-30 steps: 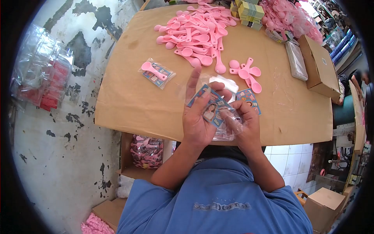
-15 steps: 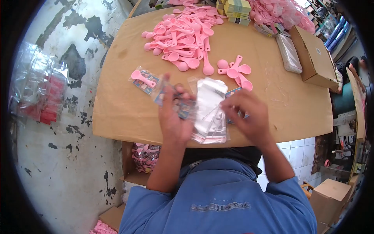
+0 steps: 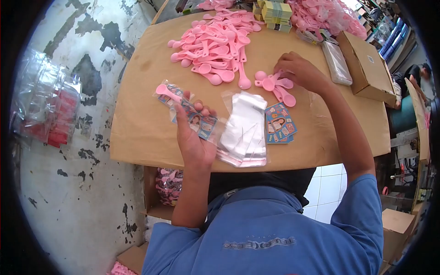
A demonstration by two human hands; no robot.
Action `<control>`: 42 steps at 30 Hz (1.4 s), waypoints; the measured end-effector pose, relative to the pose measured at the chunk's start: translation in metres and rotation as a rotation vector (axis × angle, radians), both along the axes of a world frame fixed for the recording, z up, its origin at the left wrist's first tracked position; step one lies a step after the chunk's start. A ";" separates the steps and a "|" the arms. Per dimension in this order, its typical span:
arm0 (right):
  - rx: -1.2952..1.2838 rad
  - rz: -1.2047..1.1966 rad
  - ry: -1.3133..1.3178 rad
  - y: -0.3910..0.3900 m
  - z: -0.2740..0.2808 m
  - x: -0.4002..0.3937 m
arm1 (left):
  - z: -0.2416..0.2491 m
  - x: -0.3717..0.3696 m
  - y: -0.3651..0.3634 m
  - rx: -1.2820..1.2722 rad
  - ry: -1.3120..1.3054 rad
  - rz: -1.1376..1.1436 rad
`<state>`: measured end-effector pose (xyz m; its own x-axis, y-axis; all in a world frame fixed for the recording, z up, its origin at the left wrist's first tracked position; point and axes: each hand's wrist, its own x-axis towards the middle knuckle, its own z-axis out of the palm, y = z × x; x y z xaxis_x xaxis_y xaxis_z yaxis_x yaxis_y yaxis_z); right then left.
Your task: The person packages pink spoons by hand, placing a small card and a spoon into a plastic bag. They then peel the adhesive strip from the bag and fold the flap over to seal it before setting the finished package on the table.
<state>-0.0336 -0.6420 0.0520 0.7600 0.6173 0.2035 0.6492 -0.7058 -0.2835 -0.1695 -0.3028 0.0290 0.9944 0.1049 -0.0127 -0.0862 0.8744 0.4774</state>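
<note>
My left hand (image 3: 195, 137), palm up, holds a clear bag with a blue printed card (image 3: 200, 123) inside. Just beyond its fingers lies a bagged card with a pink spoon (image 3: 168, 93) on top. My right hand (image 3: 300, 71) reaches over a small group of pink spoons (image 3: 274, 84), its fingers bent at one of them; the fingertips are partly hidden. Between the hands rests a stack of clear plastic bags (image 3: 245, 123), and to its right a small stack of blue printed cards (image 3: 280, 123).
A large heap of pink spoons (image 3: 215, 43) covers the back of the table (image 3: 137, 119). Yellow card bundles (image 3: 277, 13), a wrapped pack (image 3: 337, 62) and a cardboard box (image 3: 369, 68) stand at the back right. A wall is on the left.
My right hand has moved from the clear bags up and right to the small spoon group, uncovering the blue cards. My left hand has shifted slightly left with its bagged card.
</note>
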 end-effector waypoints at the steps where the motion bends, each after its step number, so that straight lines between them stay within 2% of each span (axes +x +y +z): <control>1: 0.016 -0.007 -0.016 -0.003 -0.001 -0.002 | -0.001 0.001 0.002 -0.002 -0.029 0.033; 2: 0.032 -0.014 -0.033 -0.005 -0.002 -0.003 | -0.001 0.004 0.004 -0.003 -0.060 0.066; 5: 0.220 -0.117 0.144 -0.006 0.008 -0.020 | 0.000 0.009 0.008 0.015 -0.087 0.165; 8: 0.455 -0.338 0.078 0.010 0.019 -0.065 | 0.007 0.015 0.004 0.005 -0.099 0.242; 10: 0.671 -0.422 0.356 0.023 0.024 -0.103 | 0.007 0.016 0.004 -0.016 -0.100 0.270; 12: 0.849 -0.382 0.605 0.045 0.025 -0.144 | 0.007 0.018 0.004 -0.033 -0.100 0.263; 15: 0.915 -0.384 0.826 0.071 0.015 -0.177 | 0.006 0.019 -0.004 0.023 -0.115 0.245; 18: 1.021 -0.279 0.869 0.088 0.002 -0.183 | 0.009 0.012 -0.018 0.062 -0.134 0.181; 24: 1.204 -0.194 0.855 0.118 0.004 -0.178 | 0.005 0.001 -0.039 0.017 -0.104 0.017; 27: 1.378 -0.162 0.820 0.126 -0.008 -0.176 | 0.006 -0.003 -0.046 -0.094 -0.069 -0.096; 30: 1.184 -0.286 0.598 0.129 -0.020 -0.174 | 0.007 -0.007 -0.051 -0.104 -0.023 -0.176; 33: 1.169 -0.299 0.454 0.134 -0.027 -0.173 | 0.006 -0.009 -0.053 -0.125 -0.010 -0.208; 36: 1.129 -0.366 0.207 0.142 -0.011 -0.177 | 0.003 -0.007 -0.047 -0.120 -0.020 -0.262; 39: 0.836 -0.113 -0.133 0.127 -0.010 -0.170 | 0.002 -0.005 -0.041 -0.117 0.046 -0.285; 40: 0.755 -0.007 -0.143 0.118 -0.007 -0.170 | 0.003 -0.003 -0.038 -0.118 0.069 -0.284; 42: 0.773 0.123 -0.067 0.105 0.002 -0.169 | 0.004 0.002 -0.030 -0.124 0.112 -0.281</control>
<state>-0.2031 -0.5374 0.0545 0.6662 0.3606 0.6528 0.7431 -0.2461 -0.6223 -0.1675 -0.3330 0.0334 0.9759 -0.1827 -0.1190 0.2139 0.9085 0.3591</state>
